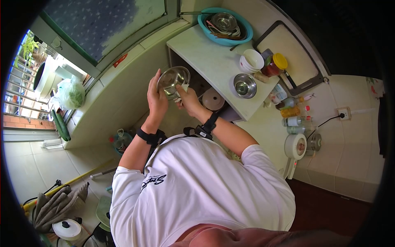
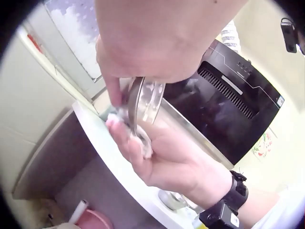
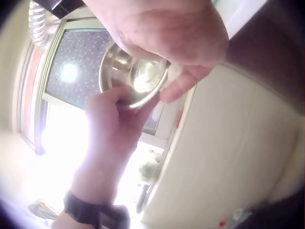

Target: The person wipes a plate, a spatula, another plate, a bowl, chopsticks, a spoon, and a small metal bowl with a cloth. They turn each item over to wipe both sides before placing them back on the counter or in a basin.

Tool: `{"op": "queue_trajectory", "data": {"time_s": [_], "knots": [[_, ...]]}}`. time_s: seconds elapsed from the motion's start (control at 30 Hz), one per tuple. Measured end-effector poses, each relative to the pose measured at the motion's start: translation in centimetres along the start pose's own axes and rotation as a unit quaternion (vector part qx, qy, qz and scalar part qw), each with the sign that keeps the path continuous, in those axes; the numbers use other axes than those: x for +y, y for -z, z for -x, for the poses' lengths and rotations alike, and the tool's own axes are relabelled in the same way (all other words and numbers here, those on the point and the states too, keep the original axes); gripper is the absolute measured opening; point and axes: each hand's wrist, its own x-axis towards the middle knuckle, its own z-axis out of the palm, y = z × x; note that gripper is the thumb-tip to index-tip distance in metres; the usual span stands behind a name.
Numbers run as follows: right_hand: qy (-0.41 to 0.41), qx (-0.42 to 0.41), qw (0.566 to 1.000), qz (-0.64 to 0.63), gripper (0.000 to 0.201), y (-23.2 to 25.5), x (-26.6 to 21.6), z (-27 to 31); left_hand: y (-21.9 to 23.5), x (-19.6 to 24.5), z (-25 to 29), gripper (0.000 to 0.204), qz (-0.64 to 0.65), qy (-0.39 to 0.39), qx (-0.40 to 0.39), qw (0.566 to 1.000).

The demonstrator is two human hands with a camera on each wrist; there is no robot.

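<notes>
A shiny metal bowl (image 1: 173,79) is held up in front of the body, tilted so that its inside faces the head camera. My left hand (image 1: 156,98) grips its left side, thumb over the rim in the right wrist view. At the opposite rim, my right hand (image 1: 190,101) pinches a crumpled white cloth or tissue (image 2: 144,141) against the bowl's wall. Its thumb lies on the inner side and its fingers curl behind. Bright reflections show inside the bowl (image 3: 143,78) in the right wrist view.
On the white counter (image 1: 197,49) stand a blue basin (image 1: 203,25) with dishes, white bowls (image 1: 252,61), another metal bowl (image 1: 245,85) and a red jar with a yellow lid (image 1: 275,66). Below is an open compartment with a lidded pot (image 1: 213,100). Bottles (image 1: 294,121) line the right wall.
</notes>
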Motion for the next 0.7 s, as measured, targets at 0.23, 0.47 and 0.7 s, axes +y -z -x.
{"op": "queue_trajectory", "data": {"time_s": [0.23,0.47,0.7], "knots": [[0.301,-0.022,0.88,0.366,0.024,3.4,-3.3,-1.1,3.8,3.3,-3.2,0.046,-0.143,0.129,-0.284,0.939],[0.437,-0.03,0.702,0.562,0.02,2.0,-9.3,-0.1,2.9,1.7,-2.8,0.055,-0.15,0.066,-0.288,0.944],[0.177,0.044,0.983,0.018,0.024,-1.6,-5.0,0.2,-0.8,3.2,-2.2,0.063,0.191,0.084,0.005,0.978]]}}
